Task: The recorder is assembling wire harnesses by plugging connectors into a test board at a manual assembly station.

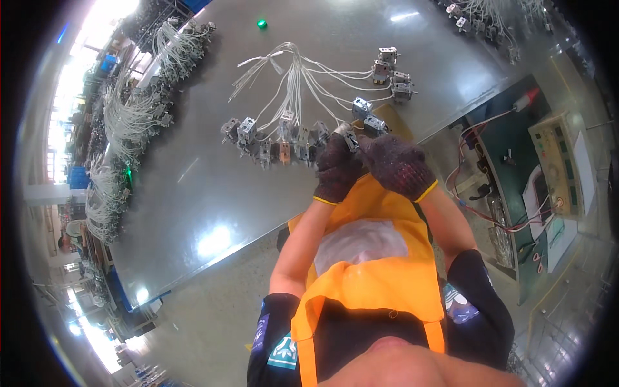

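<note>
My gloved left hand is closed around a small silver metal-cased component with a white wire lead. My right hand, in a matching dark glove with a yellow cuff, is closed beside it, its fingertips close to the component. Whatever those fingers grip is hidden. Just left of my hands, several similar metal components lie in a cluster. A bundle of white wires fans out from them across the grey metal table. Beyond my right hand sit a few more components, with others further off.
Heaps of wired components line the table's left side; another heap is at the far right. A small green light is on the far tabletop. On the right stand a beige panel box, red-and-white cables and scissors.
</note>
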`<state>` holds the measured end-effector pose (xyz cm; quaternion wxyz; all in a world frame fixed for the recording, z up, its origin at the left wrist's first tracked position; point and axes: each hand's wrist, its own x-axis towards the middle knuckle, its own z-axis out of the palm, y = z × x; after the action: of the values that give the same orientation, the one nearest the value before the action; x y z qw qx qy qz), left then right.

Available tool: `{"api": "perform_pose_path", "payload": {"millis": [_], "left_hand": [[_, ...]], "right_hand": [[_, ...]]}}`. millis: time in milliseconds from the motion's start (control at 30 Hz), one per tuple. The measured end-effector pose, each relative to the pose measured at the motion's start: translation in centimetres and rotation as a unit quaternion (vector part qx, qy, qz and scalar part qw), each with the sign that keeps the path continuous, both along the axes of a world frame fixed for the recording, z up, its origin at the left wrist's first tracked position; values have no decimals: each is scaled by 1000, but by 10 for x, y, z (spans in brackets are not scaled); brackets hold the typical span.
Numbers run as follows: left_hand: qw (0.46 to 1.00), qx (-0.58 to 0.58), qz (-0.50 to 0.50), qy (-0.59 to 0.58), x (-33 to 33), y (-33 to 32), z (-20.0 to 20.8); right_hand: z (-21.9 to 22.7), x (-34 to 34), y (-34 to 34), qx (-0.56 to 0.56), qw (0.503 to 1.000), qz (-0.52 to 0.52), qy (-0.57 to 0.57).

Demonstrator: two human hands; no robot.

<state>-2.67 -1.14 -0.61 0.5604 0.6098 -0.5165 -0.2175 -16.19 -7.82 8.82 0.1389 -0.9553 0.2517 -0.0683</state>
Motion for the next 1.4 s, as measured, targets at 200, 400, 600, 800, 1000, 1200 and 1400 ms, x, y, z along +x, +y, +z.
{"api": "perform_pose_path", "payload": {"millis": [200,400,600,800,1000,1200,1400], "left_hand": [[969,3,90,-232,0,-2,-7],[969,15,41,-244,4,-5,-5],[985,57,40,-159,-9,11,11],[986,-134,87,-49,-21,19,136],[910,176,83,-366,32,16,71],[850,151,142,-485,87,31,34],[976,22,156,-149,57,1,25]], "right_hand": [[-8,1,-12,42,994,12,96],[-7,-1,-3,-16,1000,-2,6],[-17,-18,-9,103,988,-9,-117],[-11,-17,28,678,727,-101,-42],[-44,-5,16,562,771,-213,-211],[-114,25,1,181,911,-55,-366],[-35,29,4,453,848,-264,-81]]}}
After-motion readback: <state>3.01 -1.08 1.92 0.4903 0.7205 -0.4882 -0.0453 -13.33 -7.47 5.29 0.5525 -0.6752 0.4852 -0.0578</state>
